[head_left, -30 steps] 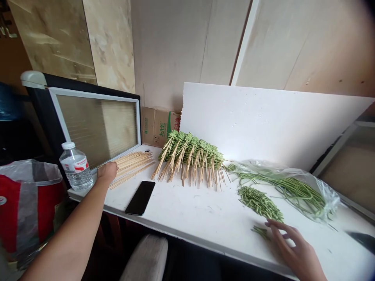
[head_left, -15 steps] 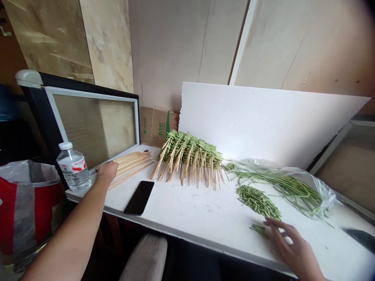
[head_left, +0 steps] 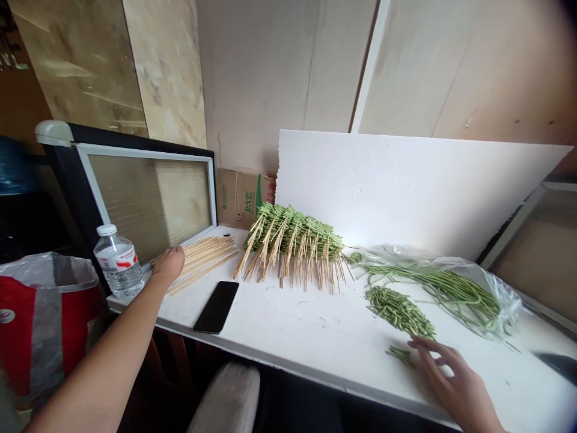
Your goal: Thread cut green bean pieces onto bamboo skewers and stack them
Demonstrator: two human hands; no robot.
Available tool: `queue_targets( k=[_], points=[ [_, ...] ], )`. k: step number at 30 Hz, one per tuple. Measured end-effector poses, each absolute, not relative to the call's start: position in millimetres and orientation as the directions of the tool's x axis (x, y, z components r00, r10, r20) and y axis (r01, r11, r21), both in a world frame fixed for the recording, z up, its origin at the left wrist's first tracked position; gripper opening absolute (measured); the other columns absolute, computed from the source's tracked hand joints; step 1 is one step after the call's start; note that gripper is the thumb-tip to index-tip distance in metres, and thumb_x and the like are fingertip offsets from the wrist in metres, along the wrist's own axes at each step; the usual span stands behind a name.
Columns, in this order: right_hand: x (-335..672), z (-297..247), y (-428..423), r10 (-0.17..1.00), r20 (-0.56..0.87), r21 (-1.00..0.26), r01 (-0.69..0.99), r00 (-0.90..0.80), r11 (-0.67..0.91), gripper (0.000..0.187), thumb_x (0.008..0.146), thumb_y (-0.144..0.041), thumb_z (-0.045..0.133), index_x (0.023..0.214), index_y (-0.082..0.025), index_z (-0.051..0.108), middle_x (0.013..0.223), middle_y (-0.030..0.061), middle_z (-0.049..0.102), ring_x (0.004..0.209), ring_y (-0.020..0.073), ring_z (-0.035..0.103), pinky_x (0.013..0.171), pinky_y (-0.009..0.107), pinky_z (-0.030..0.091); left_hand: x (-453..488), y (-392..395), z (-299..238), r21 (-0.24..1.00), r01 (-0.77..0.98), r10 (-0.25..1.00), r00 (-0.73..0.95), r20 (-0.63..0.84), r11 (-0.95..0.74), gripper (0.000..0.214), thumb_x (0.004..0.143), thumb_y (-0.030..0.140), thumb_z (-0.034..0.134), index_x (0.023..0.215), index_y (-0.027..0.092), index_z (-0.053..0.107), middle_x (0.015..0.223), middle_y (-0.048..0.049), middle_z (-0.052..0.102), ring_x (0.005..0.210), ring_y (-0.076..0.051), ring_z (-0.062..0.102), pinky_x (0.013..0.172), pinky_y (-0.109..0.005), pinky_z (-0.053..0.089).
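Note:
My left hand (head_left: 169, 264) is curled down over the left end of a spread of bamboo skewers (head_left: 205, 255); its fingertips are hidden, and I cannot see what they grip. At the lower right, my right hand (head_left: 455, 379) is held just above the table, thumb and forefinger tips close together. Whatever may be between them is too small to make out. A few cut green bean pieces (head_left: 399, 355) lie beside those fingertips, and behind them is a larger heap of cut pieces (head_left: 401, 310). Finished skewers of green beans (head_left: 293, 231) are stacked mid-table, their sticks facing me.
A black phone (head_left: 217, 307) lies near the front edge of the white table (head_left: 288, 337). By my left forearm stands a water bottle (head_left: 118, 264). Long beans (head_left: 469, 294) in a clear plastic bag (head_left: 507, 297) lie at the right. A cardboard box (head_left: 243, 195) and white board (head_left: 406, 192) stand behind.
The view has shifted slightly. My left hand stays at the skewers, and my right hand stays by the small group of bean pieces with little visible movement.

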State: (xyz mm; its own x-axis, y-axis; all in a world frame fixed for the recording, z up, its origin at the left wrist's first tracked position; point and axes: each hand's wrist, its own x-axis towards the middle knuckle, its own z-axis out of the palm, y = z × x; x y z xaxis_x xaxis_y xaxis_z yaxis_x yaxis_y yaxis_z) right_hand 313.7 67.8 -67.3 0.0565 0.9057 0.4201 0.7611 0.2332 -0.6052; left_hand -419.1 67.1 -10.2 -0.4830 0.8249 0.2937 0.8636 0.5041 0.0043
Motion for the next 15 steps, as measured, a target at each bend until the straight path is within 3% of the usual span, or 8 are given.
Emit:
queue_targets(
  k=[3,6,8,10,11,15],
  points=[
    [310,-62,63,0.9,0.429,-0.634,0.736,0.08,0.236,0.044,0.085,-0.059,0.056,0.106,-0.025,0.075,0.108,0.0092,0.075,0.082,0.0258,0.068,0.072,0.037,0.058,-403,66,3,0.081,0.869,0.779,-0.475,0.409,0.488,0.039,0.099,0.014,0.027,0.123,0.001,0.055,0.098,-0.0211,0.073,0.096,-0.032,0.07,0.085,-0.039,0.052],
    [308,-56,59,0.895,0.433,-0.668,0.705,0.109,0.238,0.046,0.089,-0.06,0.053,0.11,-0.025,0.074,0.106,0.0086,0.076,0.085,0.0255,0.068,0.076,0.037,0.058,-375,61,17,0.141,0.903,0.732,-0.414,0.541,0.407,0.04,0.104,0.02,0.023,0.13,0.001,0.046,0.117,-0.0199,0.069,0.108,-0.029,0.067,0.093,-0.036,0.049],
    [310,-51,59,0.893,0.439,-0.668,0.702,0.103,0.247,0.049,0.091,-0.06,0.051,0.114,-0.024,0.074,0.105,0.0092,0.075,0.081,0.0241,0.068,0.076,0.038,0.058,-348,55,26,0.168,0.931,0.716,-0.358,0.599,0.325,0.037,0.105,0.024,0.026,0.126,0.006,0.05,0.125,-0.015,0.067,0.117,-0.026,0.063,0.099,-0.033,0.047],
    [314,-45,62,0.9,0.436,-0.637,0.712,0.016,0.296,0.049,0.093,-0.06,0.05,0.115,-0.024,0.074,0.105,0.0102,0.075,0.077,0.0233,0.067,0.072,0.038,0.058,-315,46,35,0.191,0.956,0.718,-0.294,0.631,0.223,0.034,0.105,0.03,0.031,0.117,0.013,0.058,0.119,-0.0072,0.071,0.112,-0.022,0.065,0.099,-0.03,0.047],
    [317,-41,65,0.903,0.424,-0.612,0.714,-0.065,0.339,0.047,0.093,-0.06,0.051,0.113,-0.024,0.075,0.104,0.0106,0.075,0.078,0.0239,0.067,0.071,0.038,0.058,-296,41,40,0.259,0.959,0.713,-0.26,0.651,0.113,0.033,0.104,0.032,0.034,0.113,0.014,0.061,0.115,-0.0059,0.072,0.108,-0.023,0.066,0.097,-0.03,0.048],
    [322,-28,75,0.854,0.395,-0.487,0.712,-0.338,0.507,0.038,0.093,-0.054,0.058,0.106,-0.025,0.079,0.098,0.0121,0.075,0.095,0.031,0.066,0.083,0.045,0.056,-212,30,56,0.444,0.883,0.791,-0.16,0.59,-0.153,0.036,0.1,0.042,0.042,0.108,0.018,0.069,0.109,-0.0062,0.075,0.098,-0.024,0.068,0.089,-0.032,0.052]
  ],
)
